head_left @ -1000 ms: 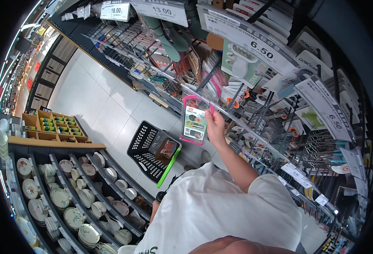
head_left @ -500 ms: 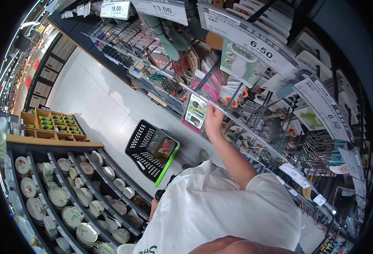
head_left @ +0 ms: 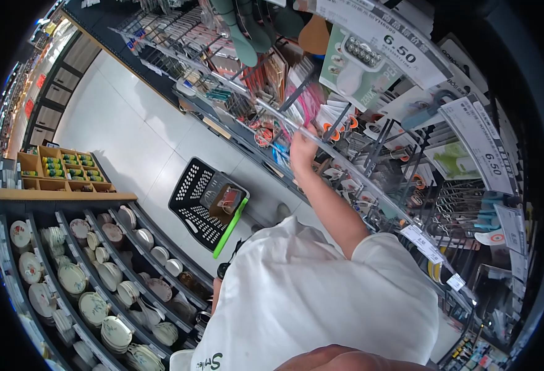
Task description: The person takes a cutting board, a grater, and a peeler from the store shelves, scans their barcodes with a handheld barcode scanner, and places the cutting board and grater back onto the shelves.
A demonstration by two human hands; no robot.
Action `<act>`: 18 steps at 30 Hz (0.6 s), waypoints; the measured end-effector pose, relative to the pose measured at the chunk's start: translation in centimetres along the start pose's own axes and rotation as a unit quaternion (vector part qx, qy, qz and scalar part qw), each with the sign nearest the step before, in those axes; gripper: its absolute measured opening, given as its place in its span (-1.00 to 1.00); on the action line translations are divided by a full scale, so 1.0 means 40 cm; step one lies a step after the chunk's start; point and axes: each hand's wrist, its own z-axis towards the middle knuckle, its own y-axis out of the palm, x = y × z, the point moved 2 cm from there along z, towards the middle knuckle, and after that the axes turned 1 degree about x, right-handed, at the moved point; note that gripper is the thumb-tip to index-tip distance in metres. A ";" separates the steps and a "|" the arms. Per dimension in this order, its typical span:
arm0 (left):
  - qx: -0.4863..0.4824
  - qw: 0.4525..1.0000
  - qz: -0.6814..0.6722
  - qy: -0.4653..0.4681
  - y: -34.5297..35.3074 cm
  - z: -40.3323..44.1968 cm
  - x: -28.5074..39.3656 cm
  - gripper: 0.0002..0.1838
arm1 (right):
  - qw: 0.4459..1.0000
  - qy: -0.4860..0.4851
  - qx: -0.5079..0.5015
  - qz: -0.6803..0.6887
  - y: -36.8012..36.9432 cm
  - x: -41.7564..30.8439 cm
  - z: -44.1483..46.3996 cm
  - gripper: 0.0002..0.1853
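My right hand (head_left: 304, 147) reaches to the hanging rack on the right, its fingers curled just behind the front metal rail (head_left: 346, 162). Pink packaged items (head_left: 310, 104) hang right above the fingertips. What the fingers hold is hidden. Of my left arm only a bit of skin and a dark wristband (head_left: 222, 270) show beside the white shirt; its fingers are out of sight. Beyond them on the floor is a black shopping basket (head_left: 193, 196) with a bright green handle (head_left: 230, 229).
Stacked plates and bowls (head_left: 93, 306) fill the sloping shelves at lower left. Behind them stands a wooden divided box (head_left: 34, 184) with small yellow and green items. Price tags (head_left: 402, 46) and kitchen tools crowd the rack at right. Pale floor tiles (head_left: 114, 111) run between.
My right hand has moved up to the pink items on the rack. The pink-edged package it held in front of the rail no longer shows there. The view has shifted slightly.
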 end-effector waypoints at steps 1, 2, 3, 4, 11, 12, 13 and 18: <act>-0.005 1.000 0.000 0.000 0.010 -0.007 -0.003 -0.64 | 0.999 0.009 -0.027 0.043 -0.006 0.040 -0.003 -0.64; -0.014 1.000 -0.002 -0.003 0.028 -0.023 -0.009 -0.64 | 0.999 0.012 -0.027 0.033 -0.034 0.040 -0.031 -0.64; -0.019 1.000 -0.001 -0.003 0.035 -0.025 -0.015 -0.64 | 0.995 -0.059 -0.039 -0.077 -0.058 0.010 -0.070 -0.62; -0.023 1.000 0.002 -0.002 0.040 -0.027 -0.021 -0.64 | 0.973 -0.129 -0.050 -0.185 -0.084 -0.013 -0.113 -0.60; -0.065 0.998 0.012 0.020 0.091 -0.015 0.009 -0.64 | 0.852 0.089 -0.428 -0.288 -0.278 0.213 -0.262 -0.79; -0.068 0.997 0.014 0.024 0.095 -0.010 0.014 -0.64 | 0.817 0.109 -0.453 -0.339 -0.301 0.237 -0.266 -0.80; -0.070 0.997 0.016 0.028 0.096 -0.005 0.018 -0.64 | 0.818 0.109 -0.452 -0.340 -0.319 0.257 -0.265 -0.80; -0.082 0.995 0.025 0.041 0.110 0.009 0.039 -0.64 | 0.739 0.095 -0.538 -0.394 -0.366 0.315 -0.270 -0.85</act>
